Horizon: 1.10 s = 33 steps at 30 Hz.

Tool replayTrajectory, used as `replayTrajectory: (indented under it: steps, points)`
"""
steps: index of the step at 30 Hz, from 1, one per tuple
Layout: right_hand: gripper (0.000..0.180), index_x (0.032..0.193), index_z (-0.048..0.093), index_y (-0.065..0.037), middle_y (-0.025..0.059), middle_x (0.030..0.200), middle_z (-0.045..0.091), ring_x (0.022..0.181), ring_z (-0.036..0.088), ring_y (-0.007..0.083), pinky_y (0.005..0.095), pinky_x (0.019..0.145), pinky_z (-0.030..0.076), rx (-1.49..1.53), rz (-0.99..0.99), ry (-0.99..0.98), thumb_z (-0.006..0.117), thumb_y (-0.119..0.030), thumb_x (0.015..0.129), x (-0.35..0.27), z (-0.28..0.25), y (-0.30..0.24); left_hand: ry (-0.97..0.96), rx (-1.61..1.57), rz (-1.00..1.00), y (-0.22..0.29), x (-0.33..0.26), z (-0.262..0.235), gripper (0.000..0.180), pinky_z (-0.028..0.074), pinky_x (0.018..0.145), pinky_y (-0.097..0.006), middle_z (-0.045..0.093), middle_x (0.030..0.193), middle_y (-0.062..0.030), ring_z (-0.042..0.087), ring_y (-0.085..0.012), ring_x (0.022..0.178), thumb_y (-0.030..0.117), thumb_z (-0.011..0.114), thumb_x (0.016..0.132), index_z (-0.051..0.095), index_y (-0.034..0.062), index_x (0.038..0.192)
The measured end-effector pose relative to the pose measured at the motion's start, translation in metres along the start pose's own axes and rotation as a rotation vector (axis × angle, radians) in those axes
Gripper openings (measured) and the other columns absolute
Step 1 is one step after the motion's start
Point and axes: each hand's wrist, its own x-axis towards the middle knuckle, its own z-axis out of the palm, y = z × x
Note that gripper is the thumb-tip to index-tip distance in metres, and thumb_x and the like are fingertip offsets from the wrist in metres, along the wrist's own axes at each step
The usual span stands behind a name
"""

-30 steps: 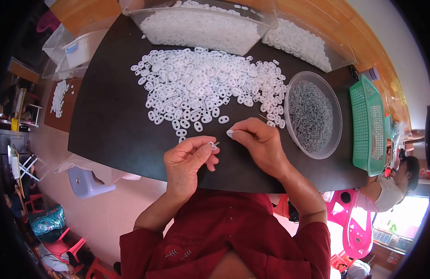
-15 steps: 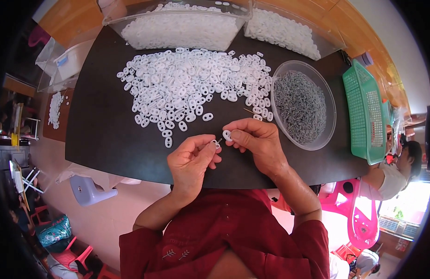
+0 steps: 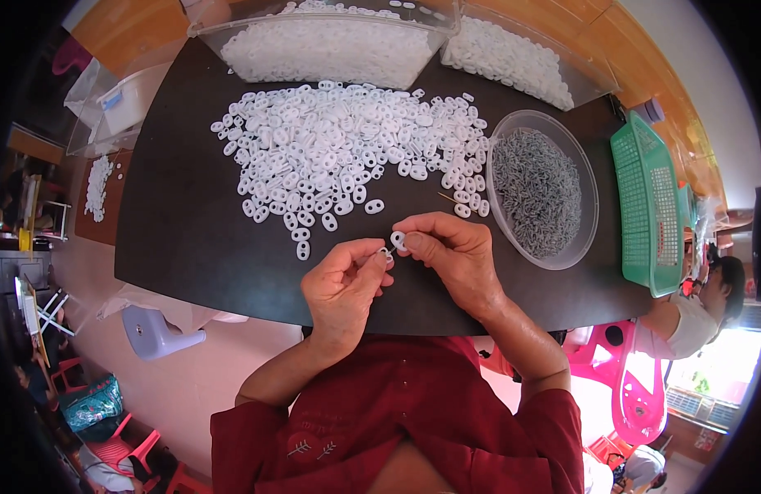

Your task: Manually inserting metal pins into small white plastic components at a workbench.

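My left hand [image 3: 345, 284] pinches a small white oval two-hole plastic piece [image 3: 386, 255] between thumb and fingers, above the near part of the dark table [image 3: 257, 284]. A thin pin-like bit shows at that piece, too small to make out well. Close beside it, my right hand [image 3: 458, 259] pinches a second white two-hole piece [image 3: 398, 240] by its edge. The two pieces almost meet; whether they touch I cannot tell. Beyond my hands spreads a heap of the same white pieces [image 3: 314, 148]. To the right, a round clear tub [image 3: 593, 235] holds many small grey metal screws or pins [image 3: 537, 193].
Two clear bins of white pieces, a large one [image 3: 331, 53] and another [image 3: 508, 62], stand at the far edge. A green basket [image 3: 648, 202] is at the right edge, with a person [image 3: 697, 317] nearby. A thin stick [image 3: 447, 197] lies near the tub. A lilac stool [image 3: 162, 333] stands at left.
My hands have come closer together, bringing the right piece nearer to the left one and its pin-like bit. The whole view has shifted slightly.
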Motion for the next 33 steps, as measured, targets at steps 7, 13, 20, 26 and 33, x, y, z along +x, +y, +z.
replayTrajectory:
  steps: [7, 13, 20, 26, 33]
  points:
    - [0.018, 0.102, 0.067, 0.000, 0.0044, 0.083, 0.061, 0.076, 0.058, 0.0096, 0.0231, 0.068, 0.046, -0.311, -0.211, 0.013, 0.061, 0.003, 0.085, -0.002, 0.002, 0.003, 0.011, 0.040, 0.118, -0.005, -0.001, 0.001, 0.014, 0.049, 0.053, -0.020, 0.067, 0.081, -0.0095, 0.062, -0.0109, 0.062, 0.000, 0.061, 0.087, 0.063, -0.0056, 0.100]
    - [0.018, 0.099, 0.066, -0.001, 0.0062, 0.081, 0.060, 0.073, 0.057, 0.0159, 0.0269, 0.064, 0.046, -0.388, -0.323, 0.068, 0.062, 0.003, 0.082, -0.004, 0.009, 0.007, 0.002, 0.011, 0.072, -0.006, 0.000, 0.001, 0.014, 0.049, 0.053, -0.021, 0.066, 0.081, -0.0097, 0.062, -0.0113, 0.062, -0.001, 0.061, 0.087, 0.062, -0.0057, 0.101]
    - [0.017, 0.096, 0.065, -0.002, 0.0075, 0.078, 0.061, 0.071, 0.056, 0.0214, 0.0314, 0.061, 0.046, -0.402, -0.379, 0.104, 0.064, 0.003, 0.079, -0.006, 0.010, 0.009, 0.012, 0.013, 0.089, -0.008, 0.000, 0.003, 0.015, 0.050, 0.053, -0.022, 0.065, 0.080, -0.0100, 0.062, -0.0123, 0.063, -0.002, 0.058, 0.088, 0.061, -0.0061, 0.103]
    - [0.020, 0.096, 0.066, -0.004, 0.0080, 0.081, 0.061, 0.074, 0.057, 0.0221, 0.0321, 0.062, 0.047, -0.470, -0.393, 0.134, 0.065, 0.003, 0.078, -0.009, 0.011, 0.010, -0.015, -0.079, 0.100, -0.009, -0.001, 0.006, 0.025, 0.050, 0.054, -0.023, 0.063, 0.079, -0.0084, 0.062, -0.0129, 0.066, -0.003, 0.056, 0.089, 0.059, -0.0050, 0.114]
    - [0.029, 0.101, 0.066, -0.005, 0.0091, 0.085, 0.061, 0.077, 0.056, 0.0239, 0.0336, 0.064, 0.047, -0.465, -0.466, 0.141, 0.067, 0.003, 0.074, -0.009, 0.013, 0.017, -0.044, -0.164, 0.123, -0.017, 0.003, 0.005, 0.026, 0.050, 0.057, -0.025, 0.061, 0.077, -0.0068, 0.059, -0.0137, 0.064, -0.005, 0.055, 0.089, 0.059, -0.0066, 0.115]
